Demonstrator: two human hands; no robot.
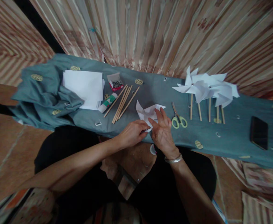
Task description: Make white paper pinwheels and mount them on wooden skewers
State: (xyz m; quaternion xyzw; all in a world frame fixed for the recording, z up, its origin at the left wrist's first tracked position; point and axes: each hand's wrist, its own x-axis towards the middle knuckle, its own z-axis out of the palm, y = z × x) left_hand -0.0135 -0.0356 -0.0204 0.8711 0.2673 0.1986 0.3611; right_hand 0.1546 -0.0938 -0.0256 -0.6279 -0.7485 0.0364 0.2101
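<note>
A white paper pinwheel (142,112) with folded, pointed blades lies at the table's front edge between my hands. My left hand (134,133) pinches its near corner between thumb and fingers. My right hand (161,130) rests over the paper's right side, fingers spread and touching it; part of the paper is hidden beneath. Just right of that hand are scissors (178,119) with light green handles, blades pointing away. To the left lie several wooden sticks (123,104) and a green-and-white glue stick (108,102).
Behind the sticks stands an open small box (116,82) of metal pins. A stack of white paper (84,87) is at the left. Several pinwheels on sticks (206,87) lie at the right, with a dark phone (259,132) beyond. A blue-grey cloth (155,87) covers the narrow table, against a striped curtain (136,34).
</note>
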